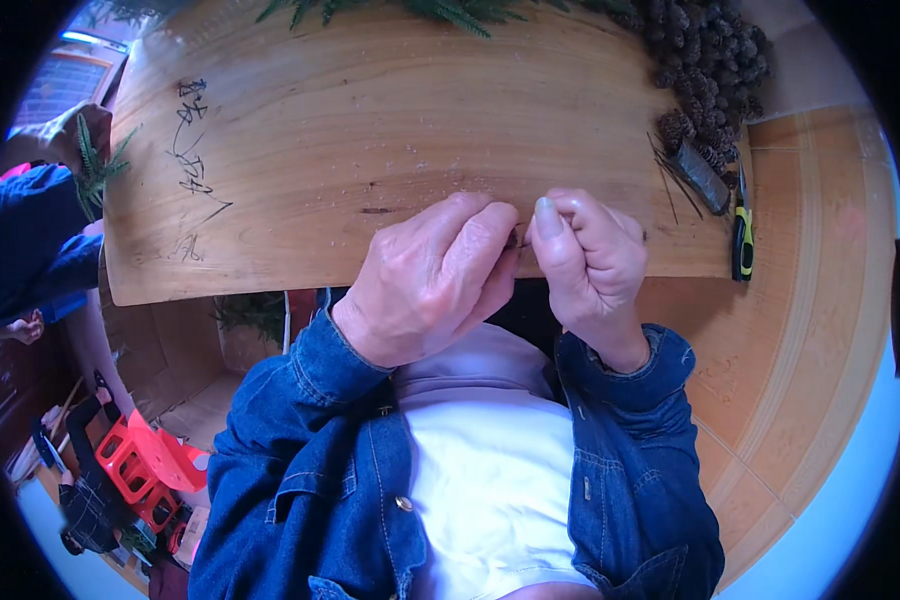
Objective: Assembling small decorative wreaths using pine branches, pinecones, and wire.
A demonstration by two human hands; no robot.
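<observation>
Over the near edge of the wooden table, both of my hands are raised close together. My left hand point(425, 280) curls closed around a small dark brown thing point(513, 240); only a sliver shows between the fingers, so I cannot tell its kind. Just to the right, my right hand point(592, 258) is closed in a pinch, thumb pressed to the bent fingers. Something thin and dark seems to run between the two hands, but it is too small to name. The fingertips are a short gap apart.
Pine cones point(705, 60) are heaped at the table's far right. Near them lie thin dark wires point(670, 172), a dark grey block point(703, 178) and a yellow-and-black-handled tool point(742, 243). Green sprigs point(460, 14) line the far edge. Another person's sleeve point(30, 235) is at left, above red stools point(140, 470).
</observation>
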